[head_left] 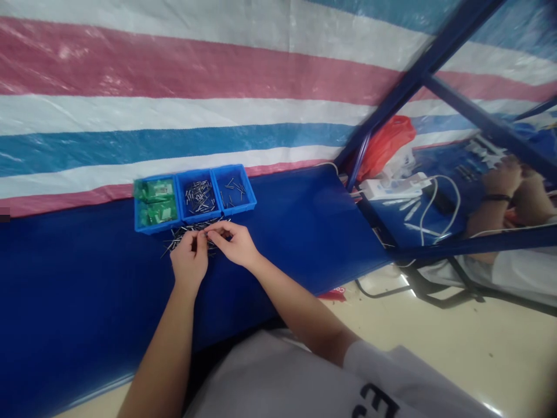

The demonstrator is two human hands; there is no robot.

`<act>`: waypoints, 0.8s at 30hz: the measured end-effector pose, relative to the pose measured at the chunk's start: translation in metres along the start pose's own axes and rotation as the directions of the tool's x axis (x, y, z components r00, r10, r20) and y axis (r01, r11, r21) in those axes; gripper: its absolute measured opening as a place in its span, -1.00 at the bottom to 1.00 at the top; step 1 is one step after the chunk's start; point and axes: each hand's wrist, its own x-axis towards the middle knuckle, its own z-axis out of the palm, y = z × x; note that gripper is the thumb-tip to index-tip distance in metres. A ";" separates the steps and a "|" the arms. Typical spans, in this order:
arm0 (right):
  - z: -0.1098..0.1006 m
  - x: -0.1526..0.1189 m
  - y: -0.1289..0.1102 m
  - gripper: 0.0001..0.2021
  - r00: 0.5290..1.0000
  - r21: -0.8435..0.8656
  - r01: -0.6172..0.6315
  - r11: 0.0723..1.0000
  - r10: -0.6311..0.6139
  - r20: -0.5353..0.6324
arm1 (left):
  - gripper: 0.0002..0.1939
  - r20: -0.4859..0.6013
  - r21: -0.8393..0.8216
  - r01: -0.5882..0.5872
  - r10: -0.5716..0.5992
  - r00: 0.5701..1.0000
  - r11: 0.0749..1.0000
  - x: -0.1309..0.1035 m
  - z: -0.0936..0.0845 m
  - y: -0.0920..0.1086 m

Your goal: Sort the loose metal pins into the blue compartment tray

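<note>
My left hand (190,260) and my right hand (235,242) meet fingertip to fingertip, both pinched. Whatever sits between the fingers is too small to make out. Directly beneath and behind them lies a loose pile of thin metal pins (177,235), partly hidden by my hands. Just beyond stand three joined blue bins. Green packets (162,212) fill the left bin (150,230). Many thin metal pins (201,197) lie in the middle bin (191,219), while only a scattering of similar pins (236,186) lies in the right bin (249,197).
The blue tabletop (296,220) runs up to a striped plastic sheet (195,75). Blue metal frame bars (391,110) rise at right. Past them are a red bag (387,145), a white power strip (394,187), cables and another person's hands (507,177) at a second table.
</note>
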 end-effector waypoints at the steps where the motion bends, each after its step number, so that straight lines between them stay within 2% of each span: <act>1: 0.000 0.000 0.000 -0.82 1.000 0.003 0.004 1.000 -0.004 0.001 | -0.77 0.001 0.000 -0.001 0.001 1.000 1.000 0.000 0.000 0.000; 9: -0.001 0.000 -0.003 -0.81 1.000 0.002 0.011 1.000 -0.011 0.019 | -0.77 -0.013 0.001 -0.026 0.026 1.000 1.000 0.001 0.000 0.000; 24: -0.002 -0.001 -0.003 -0.81 0.999 0.006 0.025 1.000 -0.026 0.033 | -0.76 0.003 -0.004 0.002 -0.002 1.000 1.000 0.000 0.001 -0.001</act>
